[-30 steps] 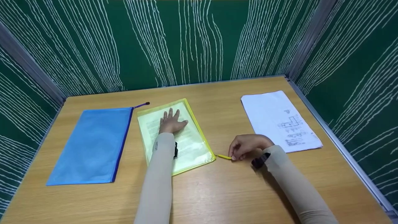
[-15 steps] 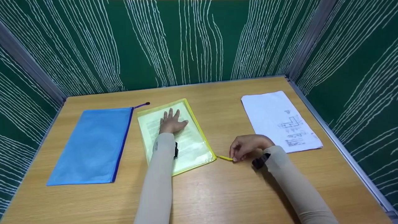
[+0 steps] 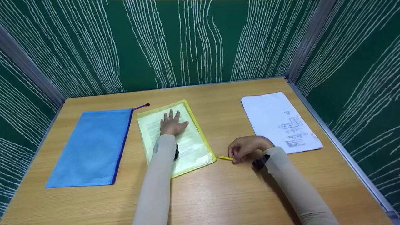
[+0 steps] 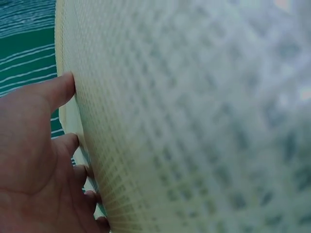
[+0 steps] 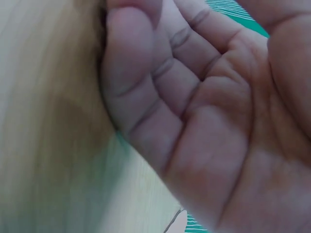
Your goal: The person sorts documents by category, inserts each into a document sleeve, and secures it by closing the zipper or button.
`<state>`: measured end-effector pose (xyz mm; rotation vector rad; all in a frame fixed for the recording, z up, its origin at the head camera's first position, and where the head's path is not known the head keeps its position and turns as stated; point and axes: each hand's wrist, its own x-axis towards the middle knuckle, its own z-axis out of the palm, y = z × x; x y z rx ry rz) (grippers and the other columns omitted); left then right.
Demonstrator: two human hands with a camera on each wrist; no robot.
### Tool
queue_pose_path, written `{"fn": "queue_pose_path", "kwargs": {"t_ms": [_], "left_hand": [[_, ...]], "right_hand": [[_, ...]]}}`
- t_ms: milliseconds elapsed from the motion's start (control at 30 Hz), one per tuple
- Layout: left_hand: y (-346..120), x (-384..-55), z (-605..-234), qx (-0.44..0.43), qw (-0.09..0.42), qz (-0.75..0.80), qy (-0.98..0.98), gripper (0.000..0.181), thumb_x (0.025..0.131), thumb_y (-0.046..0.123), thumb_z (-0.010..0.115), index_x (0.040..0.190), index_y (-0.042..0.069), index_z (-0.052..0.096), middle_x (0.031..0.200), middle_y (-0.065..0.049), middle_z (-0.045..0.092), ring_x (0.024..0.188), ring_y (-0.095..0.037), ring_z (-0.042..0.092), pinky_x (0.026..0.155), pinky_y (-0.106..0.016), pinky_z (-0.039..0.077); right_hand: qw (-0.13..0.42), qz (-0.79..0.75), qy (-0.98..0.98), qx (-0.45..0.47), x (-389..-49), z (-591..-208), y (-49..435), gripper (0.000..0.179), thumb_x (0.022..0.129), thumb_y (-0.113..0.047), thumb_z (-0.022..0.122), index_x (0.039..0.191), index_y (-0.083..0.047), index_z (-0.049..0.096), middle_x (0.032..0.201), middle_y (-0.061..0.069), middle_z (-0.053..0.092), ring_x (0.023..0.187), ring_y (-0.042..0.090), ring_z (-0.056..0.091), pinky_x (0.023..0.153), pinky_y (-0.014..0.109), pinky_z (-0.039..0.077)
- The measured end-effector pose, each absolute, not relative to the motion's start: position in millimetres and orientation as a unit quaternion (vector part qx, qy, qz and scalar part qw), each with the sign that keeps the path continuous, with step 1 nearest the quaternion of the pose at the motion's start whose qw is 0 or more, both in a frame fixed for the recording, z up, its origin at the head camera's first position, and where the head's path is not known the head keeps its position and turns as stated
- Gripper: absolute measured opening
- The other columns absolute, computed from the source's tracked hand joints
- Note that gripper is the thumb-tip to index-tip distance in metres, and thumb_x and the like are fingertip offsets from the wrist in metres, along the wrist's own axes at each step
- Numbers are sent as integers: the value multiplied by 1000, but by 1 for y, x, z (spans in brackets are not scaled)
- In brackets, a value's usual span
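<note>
A clear zip folder (image 3: 187,148) with yellow edges lies at a slant on the table, printed paper showing through it. My left hand (image 3: 172,124) rests flat on its upper half, fingers spread; in the left wrist view the fingertips touch the mesh-patterned cover. At the folder's near right corner, a yellow zipper pull tab (image 3: 225,158) sticks out to the right. My right hand (image 3: 247,148) pinches the end of this tab between thumb and fingers. The right wrist view shows the curled fingers, but the tab is hidden there.
A blue zip folder (image 3: 90,148) with a dark purple zipper edge lies on the left, its pull tab (image 3: 142,106) pointing away. A stack of white paper (image 3: 268,112) with printed drawings lies on the right, close to my right wrist. Green walls (image 3: 200,43) enclose the wooden table (image 3: 203,200).
Both hands stay in place on the folder and its tab. The whole head view shifts only very slightly; the zipper pull barely moves.
</note>
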<state>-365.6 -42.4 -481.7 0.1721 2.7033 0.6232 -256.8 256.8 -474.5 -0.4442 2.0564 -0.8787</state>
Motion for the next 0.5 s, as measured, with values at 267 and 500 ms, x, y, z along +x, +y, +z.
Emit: {"fn": "queue_pose_path", "kwargs": {"t_ms": [267, 500], "left_hand": [[-40, -363, -480, 70, 168, 193, 964, 73, 98, 53, 40, 156, 18, 13, 162, -12, -5, 148, -36, -9, 119, -55, 0], [-44, -364, -480, 89, 181, 194, 960, 70, 100, 50, 37, 156, 17, 12, 162, -14, -7, 148, -36, -12, 119, -55, -3]], "right_hand": [[418, -347, 821, -178, -257, -473, 254, 16, 80, -10, 75, 92, -5, 66, 70, -4, 62, 59, 6, 53, 56, 20, 45], [405, -324, 834, -186, -256, -469, 250, 13, 80, -12, 75, 88, -8, 66, 70, -4, 62, 60, 7, 53, 56, 21, 44]]}}
